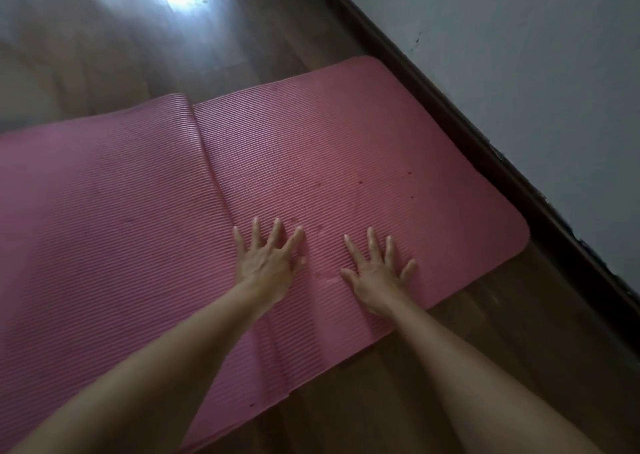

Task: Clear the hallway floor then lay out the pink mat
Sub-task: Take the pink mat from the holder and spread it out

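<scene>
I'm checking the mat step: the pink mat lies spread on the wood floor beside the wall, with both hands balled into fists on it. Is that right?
Not quite. The head view shows the left hand and right hand pressed flat, fingers straight and spread, not fists. The rest holds: the pink mat lies spread on the wood floor beside the wall.

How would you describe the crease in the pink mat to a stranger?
Find the grey wall on the right; the pink mat lies beside it. The crease runs from the mat's far edge toward the near one, just left of the left hand. Only it cuts across the fine ribs.
</scene>
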Motion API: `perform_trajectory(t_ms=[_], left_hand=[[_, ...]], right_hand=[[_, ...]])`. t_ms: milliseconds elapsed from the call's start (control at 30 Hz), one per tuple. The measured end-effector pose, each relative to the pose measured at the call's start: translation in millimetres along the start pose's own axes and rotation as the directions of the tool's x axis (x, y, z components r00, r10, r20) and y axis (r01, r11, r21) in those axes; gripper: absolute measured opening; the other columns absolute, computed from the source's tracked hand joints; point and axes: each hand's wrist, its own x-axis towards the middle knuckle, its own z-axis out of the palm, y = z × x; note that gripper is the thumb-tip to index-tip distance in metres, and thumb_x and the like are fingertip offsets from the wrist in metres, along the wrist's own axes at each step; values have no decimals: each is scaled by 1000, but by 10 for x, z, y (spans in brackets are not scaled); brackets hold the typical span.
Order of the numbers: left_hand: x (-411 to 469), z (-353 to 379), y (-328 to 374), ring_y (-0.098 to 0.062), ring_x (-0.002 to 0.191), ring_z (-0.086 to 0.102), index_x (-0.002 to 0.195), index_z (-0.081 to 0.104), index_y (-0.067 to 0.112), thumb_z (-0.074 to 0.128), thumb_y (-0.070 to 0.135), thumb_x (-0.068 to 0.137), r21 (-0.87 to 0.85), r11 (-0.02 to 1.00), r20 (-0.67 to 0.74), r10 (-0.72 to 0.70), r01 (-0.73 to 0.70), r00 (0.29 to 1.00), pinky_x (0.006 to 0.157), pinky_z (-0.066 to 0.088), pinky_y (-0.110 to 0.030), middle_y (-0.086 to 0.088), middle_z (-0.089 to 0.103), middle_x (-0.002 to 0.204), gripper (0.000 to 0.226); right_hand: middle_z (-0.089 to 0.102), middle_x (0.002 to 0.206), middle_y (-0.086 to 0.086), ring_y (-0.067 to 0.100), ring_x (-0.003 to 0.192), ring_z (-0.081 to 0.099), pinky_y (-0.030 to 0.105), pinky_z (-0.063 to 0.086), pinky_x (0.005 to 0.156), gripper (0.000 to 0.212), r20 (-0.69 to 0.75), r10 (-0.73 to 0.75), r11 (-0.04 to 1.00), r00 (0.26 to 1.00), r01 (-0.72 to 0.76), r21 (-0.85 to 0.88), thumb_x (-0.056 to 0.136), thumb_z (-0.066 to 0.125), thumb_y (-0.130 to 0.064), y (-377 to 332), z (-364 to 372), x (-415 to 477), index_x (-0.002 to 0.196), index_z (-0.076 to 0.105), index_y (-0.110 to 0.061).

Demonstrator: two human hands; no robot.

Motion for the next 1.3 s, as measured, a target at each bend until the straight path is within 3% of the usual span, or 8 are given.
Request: perform_trajectory(t_ms=[300, 733, 900, 1000, 1067, 1133, 1233, 1300], left_hand=[[-217, 150, -450, -22, 142, -24, 145, -16, 34, 9, 57, 94, -27, 995, 29, -99, 100, 995, 107, -12, -63, -10, -15, 157, 62], [-902, 383, -1489, -19, 142, -25, 140, -23, 44, 0, 72, 80, 1, 976, 69, -217, 217, 974, 106, -14, -64, -8, -16, 157, 70], [-1021, 424, -1747, -21, 141, -27, 141, -19, 45, 10, 72, 83, -43, 987, 123, -151, 157, 981, 105, -13, -66, -8, -19, 157, 71], [-992, 446, -1757, -21, 140, -28, 141, -21, 44, 11, 72, 84, -56, 988, 138, -134, 142, 981, 104, -14, -66, -8, -21, 156, 71], [-984, 454, -1758, -22, 140, -29, 140, -22, 44, 12, 72, 84, -58, 989, 149, -126, 136, 981, 103, -15, -67, -8, -22, 156, 71], [-984, 448, -1772, -23, 140, -29, 140, -22, 44, 14, 72, 85, -60, 990, 163, -116, 127, 980, 103, -15, -67, -9, -23, 155, 72], [-964, 401, -1766, -24, 140, -30, 141, -21, 43, 19, 72, 85, -78, 990, 199, -103, 120, 975, 102, -15, -68, -10, -25, 154, 74], [-967, 373, -1747, -25, 139, -30, 141, -21, 42, 22, 71, 86, -83, 990, 209, -94, 113, 973, 102, -15, -68, -10, -26, 154, 76]], right_hand=[[-30, 152, -14, 24, 141, -28, 69, -10, 103, 61, -16, 18, 999, 1000, -19, -51, 93, 31, -58, 51, 46, 53, 135, -13, -61], [-26, 154, -14, 22, 142, -25, 68, -9, 105, 60, 14, 43, 998, 999, -42, -50, 93, 33, -58, -18, 1, -1, 137, -7, -61], [-22, 156, -11, 24, 144, -20, 67, -4, 107, 60, 21, 86, 992, 996, -83, -95, 93, 33, -57, -51, -56, -19, 140, -4, -57], [-15, 159, -2, 28, 145, -13, 67, -2, 110, 58, -14, 101, 983, 995, -102, -152, 96, 30, -51, -200, -94, -37, 147, 2, -46], [-10, 159, 3, 28, 146, -10, 67, 0, 110, 56, -64, 30, 982, 997, -41, -187, 98, 27, -46, -439, -62, -57, 149, 6, -38], [-11, 159, 1, 28, 146, -10, 63, 0, 111, 57, -48, -127, 967, 991, 113, -228, 99, 31, -43, -843, 69, -113, 148, 4, -39], [-19, 158, -4, 26, 145, -17, 62, -2, 111, 71, 110, -337, 917, 935, 352, -188, 95, 46, -37, -1601, 381, -241, 145, -4, -48], [-25, 155, -7, 27, 143, -22, 67, -2, 108, 80, 213, -366, 894, 906, 406, -188, 91, 50, -45, -1974, 563, -334, 141, -11, -52]])
